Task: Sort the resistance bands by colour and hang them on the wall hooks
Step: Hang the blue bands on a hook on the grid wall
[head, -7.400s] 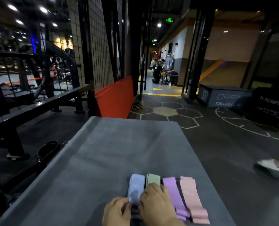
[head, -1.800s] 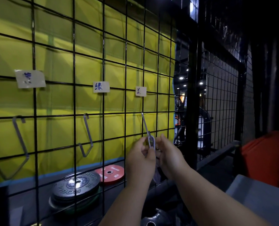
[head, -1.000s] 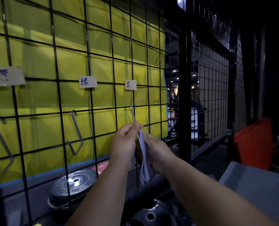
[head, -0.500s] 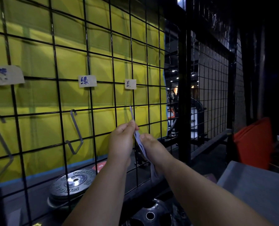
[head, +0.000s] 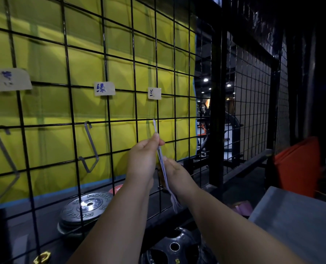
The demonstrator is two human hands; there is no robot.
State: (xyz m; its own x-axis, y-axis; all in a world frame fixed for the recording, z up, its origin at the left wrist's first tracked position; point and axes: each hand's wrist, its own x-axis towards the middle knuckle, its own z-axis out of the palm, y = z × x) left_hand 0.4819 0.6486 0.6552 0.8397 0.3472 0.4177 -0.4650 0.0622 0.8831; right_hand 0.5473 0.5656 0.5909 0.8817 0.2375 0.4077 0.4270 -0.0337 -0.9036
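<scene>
The left hand pinches the upper end of the thin, flat, pale-blue bands between thumb and forefinger. The right hand, just below it, grips their middle, and the loose ends dangle beneath. The bands lie against a black wire grid, under a paper label. A bent metal hook hangs to the left, with yellow padding behind.

Blue ink reads "绿" on the white middle paper label taped to the black wire grid above the grey metal hook. The smaller right paper label resembles "兰"; the left paper label is blurred. Below, the grey weight plate is embossed "ROGUE"; the near black weight plate shows a yellow "5".
</scene>
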